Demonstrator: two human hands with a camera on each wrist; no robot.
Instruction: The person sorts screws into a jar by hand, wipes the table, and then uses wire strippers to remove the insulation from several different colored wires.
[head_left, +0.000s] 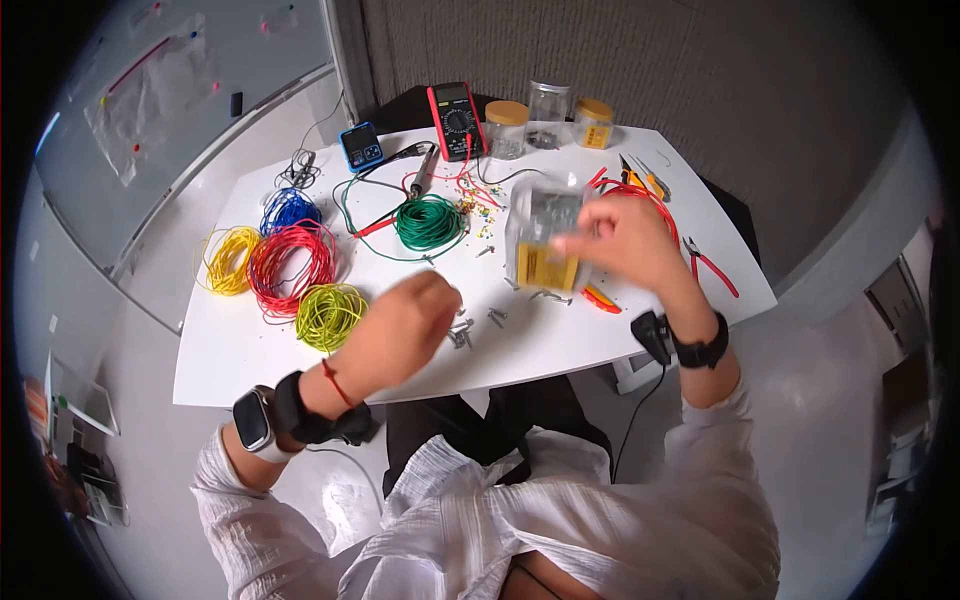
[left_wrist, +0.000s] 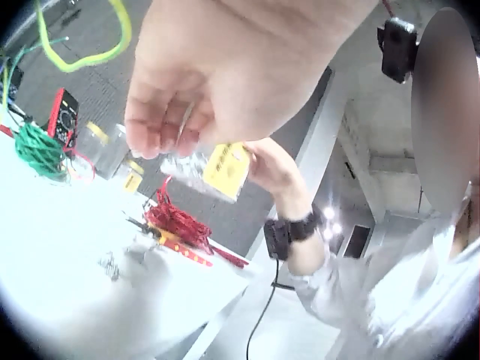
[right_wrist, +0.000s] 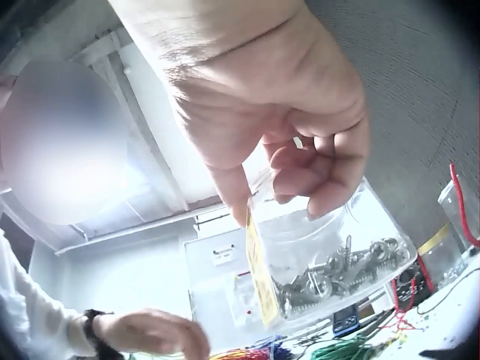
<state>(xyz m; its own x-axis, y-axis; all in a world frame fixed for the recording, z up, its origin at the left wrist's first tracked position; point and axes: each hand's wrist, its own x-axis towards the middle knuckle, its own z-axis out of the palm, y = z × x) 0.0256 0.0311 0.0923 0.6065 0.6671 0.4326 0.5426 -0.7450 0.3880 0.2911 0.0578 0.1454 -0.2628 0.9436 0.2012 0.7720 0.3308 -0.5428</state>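
Note:
My right hand [head_left: 635,240] grips a clear plastic jar [head_left: 530,222] with a yellow label, fingers at its mouth. The right wrist view shows the jar tilted, with metal screws [right_wrist: 322,277] heaped along its lower side. To the left, my left hand [head_left: 412,318] hangs over the table's near part, its fingers [left_wrist: 166,139] loosely bent downward, with no object visible between them. Loose screws [head_left: 497,317] lie on the white tabletop beside and below it.
Wire coils, including a red coil [head_left: 290,268] and a green coil [head_left: 428,222], lie left and centre. A multimeter [head_left: 457,122] and lidded jars [head_left: 507,132] stand at the back. Red-handled pliers [head_left: 715,272] and a red-yellow tool [head_left: 600,300] lie at the right.

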